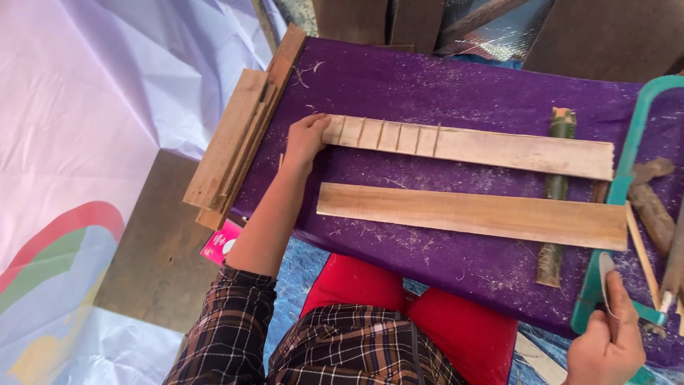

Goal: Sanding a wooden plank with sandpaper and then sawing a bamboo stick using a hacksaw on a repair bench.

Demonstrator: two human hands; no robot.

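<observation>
My left hand [305, 140] grips the left end of a long wooden plank [513, 151] that has several saw cuts across its left part. A second, uncut plank [470, 214] lies parallel to it, nearer to me. Both rest on a purple-covered table [427, 85] dusted with sawdust. Their right ends lie across a green bamboo piece [557, 187]. My right hand [607, 341] is at the lower right, closed on a thin curved metal blade [605, 274], next to a teal-framed saw [618, 185].
A stack of wooden boards [239, 142] lies along the table's left edge. Bamboo sticks and a wooden handle [652, 207] sit at the far right. A pale plastic sheet [85, 107] covers the left side. A pink packet [222, 242] lies below the boards.
</observation>
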